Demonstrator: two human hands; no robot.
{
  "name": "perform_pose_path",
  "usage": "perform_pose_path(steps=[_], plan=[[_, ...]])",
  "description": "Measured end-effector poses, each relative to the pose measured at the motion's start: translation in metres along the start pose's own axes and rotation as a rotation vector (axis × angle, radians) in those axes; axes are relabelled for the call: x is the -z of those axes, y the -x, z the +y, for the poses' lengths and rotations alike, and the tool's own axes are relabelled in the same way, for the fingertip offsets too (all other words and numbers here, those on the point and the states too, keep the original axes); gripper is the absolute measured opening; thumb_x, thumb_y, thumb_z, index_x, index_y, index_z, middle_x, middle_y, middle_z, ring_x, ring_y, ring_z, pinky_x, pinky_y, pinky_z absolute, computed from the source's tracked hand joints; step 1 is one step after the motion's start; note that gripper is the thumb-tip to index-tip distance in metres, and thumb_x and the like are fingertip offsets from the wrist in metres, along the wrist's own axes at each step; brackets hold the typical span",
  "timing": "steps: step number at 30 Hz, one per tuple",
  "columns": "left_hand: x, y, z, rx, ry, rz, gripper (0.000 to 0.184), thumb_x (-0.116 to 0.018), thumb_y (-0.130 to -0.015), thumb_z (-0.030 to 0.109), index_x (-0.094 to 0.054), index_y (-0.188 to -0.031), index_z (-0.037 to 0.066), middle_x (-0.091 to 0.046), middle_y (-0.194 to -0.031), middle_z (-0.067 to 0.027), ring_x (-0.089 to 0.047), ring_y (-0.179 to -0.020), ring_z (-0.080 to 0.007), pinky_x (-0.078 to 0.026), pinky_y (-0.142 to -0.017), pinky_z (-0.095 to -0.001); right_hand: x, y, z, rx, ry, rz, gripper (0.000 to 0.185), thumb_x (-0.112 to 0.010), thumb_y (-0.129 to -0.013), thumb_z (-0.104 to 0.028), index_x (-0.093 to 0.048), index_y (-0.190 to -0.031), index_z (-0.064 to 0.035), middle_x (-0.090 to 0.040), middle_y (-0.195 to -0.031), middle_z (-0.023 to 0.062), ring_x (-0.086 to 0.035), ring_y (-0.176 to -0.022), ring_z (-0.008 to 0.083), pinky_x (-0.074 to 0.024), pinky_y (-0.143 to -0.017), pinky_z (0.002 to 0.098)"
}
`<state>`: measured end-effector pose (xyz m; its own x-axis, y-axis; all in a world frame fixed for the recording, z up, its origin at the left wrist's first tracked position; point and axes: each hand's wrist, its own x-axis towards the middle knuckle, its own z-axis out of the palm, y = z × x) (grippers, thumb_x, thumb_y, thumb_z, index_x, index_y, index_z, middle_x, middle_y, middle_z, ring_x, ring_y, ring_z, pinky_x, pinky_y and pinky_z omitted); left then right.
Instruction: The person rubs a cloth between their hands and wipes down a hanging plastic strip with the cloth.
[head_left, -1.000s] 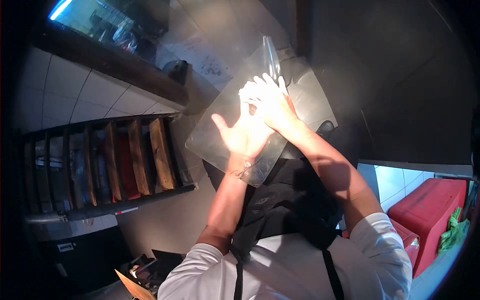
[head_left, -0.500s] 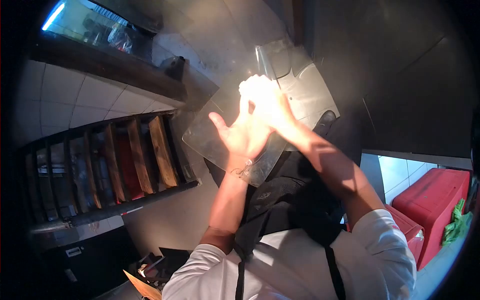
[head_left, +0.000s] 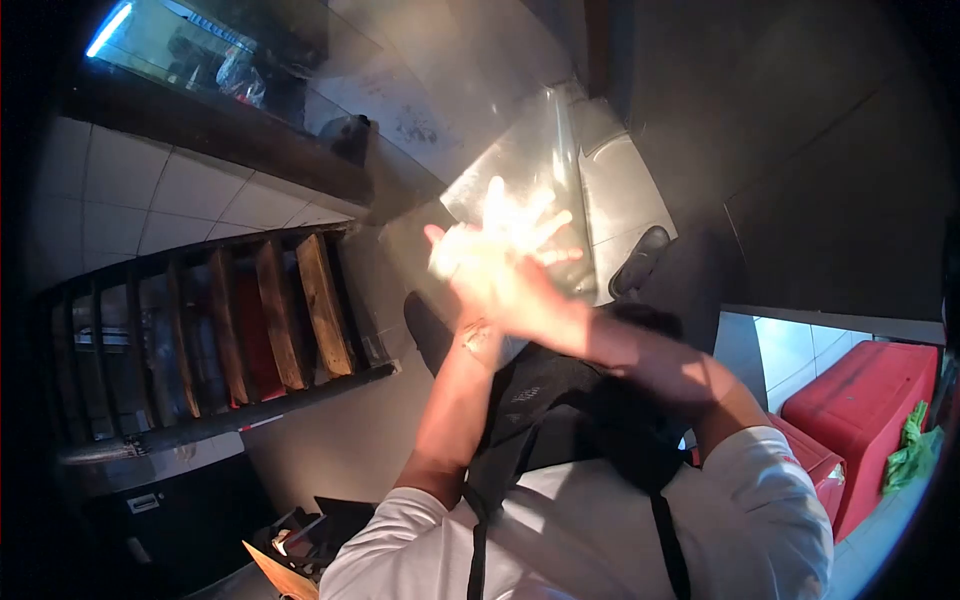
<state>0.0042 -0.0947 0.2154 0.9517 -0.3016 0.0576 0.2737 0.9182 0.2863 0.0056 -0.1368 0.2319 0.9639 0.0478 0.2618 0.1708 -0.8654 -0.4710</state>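
Observation:
Strong glare falls on both hands. My left hand (head_left: 510, 220) is raised with its fingers spread and its thumb out to the left. Across its palm lies my right hand (head_left: 520, 290), touching it; the right fingers are washed out and blurred, so their shape is unclear. Nothing can be made out between the two palms. Behind the hands, a see-through, sheet-like shape (head_left: 568, 150) catches the light. A thin cord or band (head_left: 478, 335) shows at my left wrist.
A slatted wooden rack (head_left: 325, 305) stands at the left. Red boxes (head_left: 860, 400) with a green plastic bag (head_left: 908, 450) are at the lower right. A shoe (head_left: 640, 262) shows beside the hands. A lit glass case (head_left: 200, 50) is at the upper left, and a dark panel (head_left: 830, 200) at the right.
My right hand has moved down and left from my left hand's fingertips to its palm. The left fingers now show spread. The clear sheet's lower corner, earlier seen near my left wrist, no longer shows clearly.

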Motion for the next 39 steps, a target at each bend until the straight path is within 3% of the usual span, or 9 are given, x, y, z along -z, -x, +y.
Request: perform_pose_path(steps=[1, 4, 6, 8, 13, 15, 21, 32, 39], plan=[[-0.003, -0.001, 0.001, -0.012, 0.016, -0.001, 0.105, -0.027, -0.078, 0.094, -0.010, -0.161, 0.031, -0.002, -0.166, -0.0202, -0.005, -0.146, -0.0580, -0.013, -0.101, -0.0865, 0.008, 0.019, -0.027, -0.160, 0.056, 0.127, 0.060, -0.054, -0.093, -0.055, -0.059, -0.135, -0.0128, -0.026, -0.156, 0.0324, -0.027, -0.140, 0.0573, -0.0263, -0.103, 0.0779], [0.004, 0.002, 0.005, -0.013, 0.096, -0.205, 0.107, -0.015, -0.080, 0.093, -0.006, -0.162, 0.024, -0.003, -0.166, -0.0206, -0.016, -0.146, -0.0538, -0.017, -0.107, -0.0798, 0.017, 0.005, 0.029, 0.513, -0.299, -0.107, 0.051, -0.056, -0.086, -0.041, -0.061, -0.129, -0.0122, -0.043, -0.138, 0.0258, -0.039, -0.130, 0.0502, -0.0337, -0.101, 0.0679], [-0.036, 0.003, 0.006, -0.044, 0.401, 0.217, 0.115, -0.024, -0.078, 0.094, -0.004, -0.161, 0.017, -0.008, -0.166, -0.0188, -0.018, -0.148, -0.0467, -0.021, -0.110, -0.0750, 0.031, -0.031, 0.053, 0.555, -0.283, -0.109, 0.039, -0.057, -0.085, -0.030, -0.065, -0.119, -0.0122, -0.054, -0.126, 0.0185, -0.049, -0.118, 0.0401, -0.0401, -0.095, 0.0592], [-0.033, 0.007, 0.001, 0.063, -0.074, 0.014, 0.132, -0.049, -0.068, 0.094, -0.001, -0.161, 0.013, -0.011, -0.165, -0.0174, -0.019, -0.150, -0.0413, -0.025, -0.113, -0.0675, 0.022, -0.067, 0.074, 0.523, -0.321, -0.116, 0.029, -0.057, -0.083, -0.018, -0.069, -0.109, -0.0121, -0.064, -0.113, 0.0112, -0.059, -0.106, 0.0300, -0.0464, -0.089, 0.0504], [-0.040, 0.004, 0.005, -0.041, 0.304, 0.082, 0.123, -0.058, -0.074, 0.084, -0.006, -0.160, 0.013, -0.009, -0.165, -0.0187, -0.021, -0.149, -0.0418, -0.024, -0.110, -0.0740, 0.034, -0.061, 0.061, 0.513, -0.659, -0.043, 0.032, -0.058, -0.087, -0.020, -0.065, -0.115, -0.0077, -0.061, -0.115, 0.0168, -0.055, -0.114, 0.0327, -0.0426, -0.098, 0.0500], [-0.036, 0.009, 0.012, -0.162, -0.152, 0.261, 0.118, -0.053, -0.076, 0.086, -0.013, -0.160, 0.014, -0.013, -0.164, -0.0208, -0.026, -0.146, -0.0438, -0.028, -0.107, -0.0736, 0.031, -0.025, 0.040, 0.423, -0.759, -0.051, 0.036, -0.058, -0.089, -0.016, -0.064, -0.122, -0.0040, -0.060, -0.124, 0.0206, -0.055, -0.121, 0.0359, -0.0415, -0.104, 0.0487], [0.003, 0.019, 0.010, -0.427, -0.109, -0.205, 0.088, -0.040, -0.089, 0.080, -0.020, -0.159, 0.030, -0.017, -0.164, -0.0156, -0.030, -0.141, -0.0510, -0.034, -0.103, -0.0759, 0.035, 0.007, 0.026, 0.618, -0.899, 0.066, 0.043, -0.065, -0.086, -0.011, -0.064, -0.128, -0.0021, -0.059, -0.135, 0.0194, -0.051, -0.130, 0.0400, -0.0350, -0.113, 0.0527], [-0.069, 0.025, 0.010, -0.413, 0.188, 0.114, 0.104, -0.046, -0.084, 0.082, -0.013, -0.161, 0.020, -0.025, -0.163, -0.0094, -0.030, -0.146, -0.0377, -0.029, -0.107, -0.0733, 0.057, -0.045, 0.007, 0.708, -0.651, 0.244, 0.032, -0.060, -0.086, -0.021, -0.066, -0.112, -0.0038, -0.060, -0.129, 0.0191, -0.053, -0.124, 0.0410, -0.0378, -0.106, 0.0588], [-0.071, 0.005, 0.025, -0.304, -0.276, -0.261, 0.091, -0.046, -0.088, 0.075, -0.015, -0.160, 0.029, -0.014, -0.166, -0.0117, -0.023, -0.147, -0.0450, -0.023, -0.108, -0.0769, 0.062, -0.011, 0.008, 0.783, -0.978, 0.070, 0.027, -0.062, -0.087, -0.012, -0.068, -0.111, -0.0014, -0.061, -0.128, 0.0221, -0.057, -0.120, 0.0409, -0.0389, -0.106, 0.0604]])
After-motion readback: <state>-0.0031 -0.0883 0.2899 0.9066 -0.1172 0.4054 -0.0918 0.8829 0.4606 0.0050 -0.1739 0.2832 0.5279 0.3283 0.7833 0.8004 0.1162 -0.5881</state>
